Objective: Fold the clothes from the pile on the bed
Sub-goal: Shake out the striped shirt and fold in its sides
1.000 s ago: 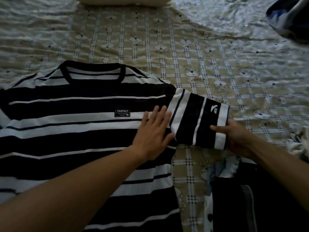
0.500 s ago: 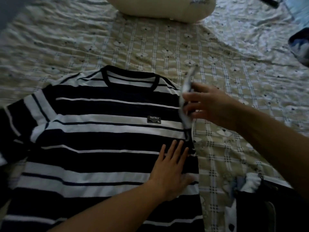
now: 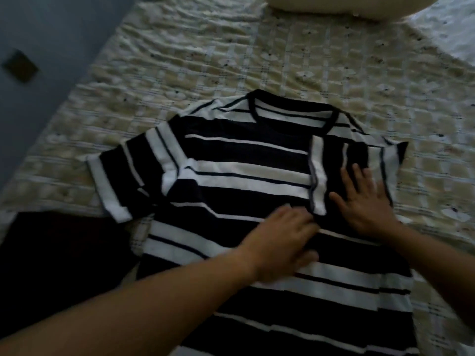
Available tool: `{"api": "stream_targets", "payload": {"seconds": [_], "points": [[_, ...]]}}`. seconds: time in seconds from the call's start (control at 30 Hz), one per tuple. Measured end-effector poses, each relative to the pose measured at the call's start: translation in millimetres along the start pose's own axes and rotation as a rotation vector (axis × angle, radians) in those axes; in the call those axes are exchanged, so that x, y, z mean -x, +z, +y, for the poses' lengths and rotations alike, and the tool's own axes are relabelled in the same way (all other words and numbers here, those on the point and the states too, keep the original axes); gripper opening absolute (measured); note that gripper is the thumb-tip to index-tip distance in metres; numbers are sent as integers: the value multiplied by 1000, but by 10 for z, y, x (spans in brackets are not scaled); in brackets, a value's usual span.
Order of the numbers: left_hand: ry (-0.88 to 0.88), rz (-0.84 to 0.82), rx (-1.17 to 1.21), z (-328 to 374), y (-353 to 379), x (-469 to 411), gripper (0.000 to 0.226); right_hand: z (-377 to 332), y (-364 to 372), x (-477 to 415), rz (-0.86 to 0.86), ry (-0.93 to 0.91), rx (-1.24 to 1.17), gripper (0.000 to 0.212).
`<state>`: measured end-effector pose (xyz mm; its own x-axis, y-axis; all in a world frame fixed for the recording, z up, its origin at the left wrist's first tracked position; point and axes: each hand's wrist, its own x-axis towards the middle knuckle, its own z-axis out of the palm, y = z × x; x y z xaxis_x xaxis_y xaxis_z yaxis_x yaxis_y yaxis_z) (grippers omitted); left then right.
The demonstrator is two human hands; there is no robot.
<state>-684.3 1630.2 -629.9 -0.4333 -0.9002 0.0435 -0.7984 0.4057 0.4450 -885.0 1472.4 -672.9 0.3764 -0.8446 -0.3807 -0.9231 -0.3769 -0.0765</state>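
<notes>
Left hand (image 3: 280, 240): rests on the middle of the striped T-shirt (image 3: 244, 181), fingers loosely straight, thumb apart; blurred.
Right hand (image 3: 367, 201): lies flat, fingers spread, pressing the folded sleeve (image 3: 341, 160) onto the chest.
Striped T-shirt: lies front up on the patterned bed cover (image 3: 205, 60), collar farthest away.
Other sleeve (image 3: 123, 176): sticks out flat to the left.
Dark garment (image 3: 59, 253): lies beside the shirt, lower left.
Pillow (image 3: 308, 3): sits at the top edge.

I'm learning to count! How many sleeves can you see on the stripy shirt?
2. The spread sleeve lies flat on the bedspread, at the person's left. The folded sleeve lies across the chest of the shirt, under the flat right hand.
</notes>
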Motion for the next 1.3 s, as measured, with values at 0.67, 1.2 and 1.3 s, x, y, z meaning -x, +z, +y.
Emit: {"api": "stream_targets", "payload": {"seconds": [0.67,1.2,1.3], "points": [[-1590,413,622,-2454,-1412,1837,96,-3087,124,-27,92,-374,-183,75],[-1175,643,487,-2282,-1589,1931,49,-3249,246,82,141,-295,-75,78],[-1203,595,551,-2276,-1597,1830,56,-3227,246,55,83,-284,-73,79]]}}
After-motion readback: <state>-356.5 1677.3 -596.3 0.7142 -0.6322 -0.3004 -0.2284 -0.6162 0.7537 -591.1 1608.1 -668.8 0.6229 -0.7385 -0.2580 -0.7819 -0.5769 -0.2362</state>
